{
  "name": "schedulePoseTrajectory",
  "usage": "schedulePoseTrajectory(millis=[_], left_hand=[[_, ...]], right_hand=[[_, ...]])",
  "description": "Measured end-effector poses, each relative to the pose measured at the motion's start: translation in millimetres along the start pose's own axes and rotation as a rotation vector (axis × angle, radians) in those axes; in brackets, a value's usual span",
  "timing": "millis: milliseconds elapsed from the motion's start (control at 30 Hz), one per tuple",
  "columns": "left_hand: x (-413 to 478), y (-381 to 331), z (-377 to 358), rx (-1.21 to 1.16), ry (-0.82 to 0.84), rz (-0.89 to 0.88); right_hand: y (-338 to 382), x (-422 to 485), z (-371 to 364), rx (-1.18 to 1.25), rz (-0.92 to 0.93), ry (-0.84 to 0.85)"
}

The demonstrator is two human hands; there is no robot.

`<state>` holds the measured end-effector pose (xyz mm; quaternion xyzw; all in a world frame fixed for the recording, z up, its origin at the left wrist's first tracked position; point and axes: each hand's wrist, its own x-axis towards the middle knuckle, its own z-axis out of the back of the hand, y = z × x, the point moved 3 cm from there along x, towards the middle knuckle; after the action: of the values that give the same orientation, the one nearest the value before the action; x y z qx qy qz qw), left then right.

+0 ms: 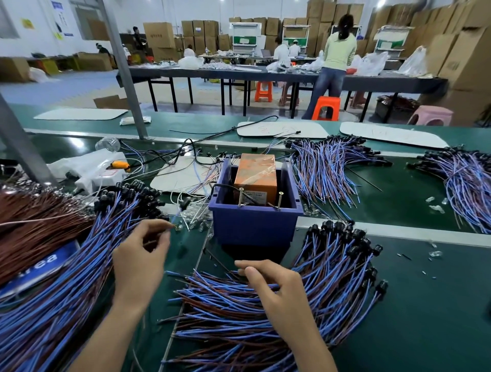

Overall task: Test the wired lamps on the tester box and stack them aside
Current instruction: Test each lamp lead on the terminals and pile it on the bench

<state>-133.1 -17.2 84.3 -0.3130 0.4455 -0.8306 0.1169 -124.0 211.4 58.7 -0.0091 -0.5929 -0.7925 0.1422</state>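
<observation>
Fingertip pinch on wire (176,215) — left hand (140,255)

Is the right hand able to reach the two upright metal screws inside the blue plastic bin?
Probably yes: the blue plastic bin is open-topped, the metal screws stand near its front, nothing blocks the right hand.

Bright, even light is falling from ceiling lamps (381,2) far beyond the hands, and they are blowing out to white spots. The left hand (138,255) and right hand (273,289) are casting only soft shadows. A darker shadow is pooling under the box (252,225) just beyond them. Plastic wrap (259,164) inside it is glaring. The wire (176,216) pinched at the left fingertips is smearing with blur. The picture's edges are bowing, and the post (16,143) left of the hands is leaning.
</observation>
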Motion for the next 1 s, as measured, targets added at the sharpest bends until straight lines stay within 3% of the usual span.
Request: schedulePoseTrajectory(millis=[167,267,367,500,600,733,900,1000], left_hand=[[-47,-39,-26,-0.308,0.337,-0.026],[-61,-46,-40,-0.338,0.471,0.029],[-63,-43,-44,-0.308,0.591,0.086],[-54,-32,-35,-0.169,0.881,0.067],[-40,-22,-20,-0.056,0.959,0.056],[-22,-15,1,0.059,0.875,0.016],[-15,-23,14,0.018,0.801,-0.012],[-17,-31,16,0.013,0.863,-0.016]], right_hand=[[13,-4,-7,0.178,0.058,0.093],[13,-3,0,0.202,0.085,-0.034],[12,-5,12,0.306,0.111,-0.322],[1,-11,35,0.576,0.042,-0.885],[-10,-13,49,0.501,-0.021,-1.118],[-17,-12,49,0.246,-0.030,-1.080],[-15,-7,41,-0.299,0.000,-0.860],[-17,-1,30,-0.463,-0.082,-0.689]])
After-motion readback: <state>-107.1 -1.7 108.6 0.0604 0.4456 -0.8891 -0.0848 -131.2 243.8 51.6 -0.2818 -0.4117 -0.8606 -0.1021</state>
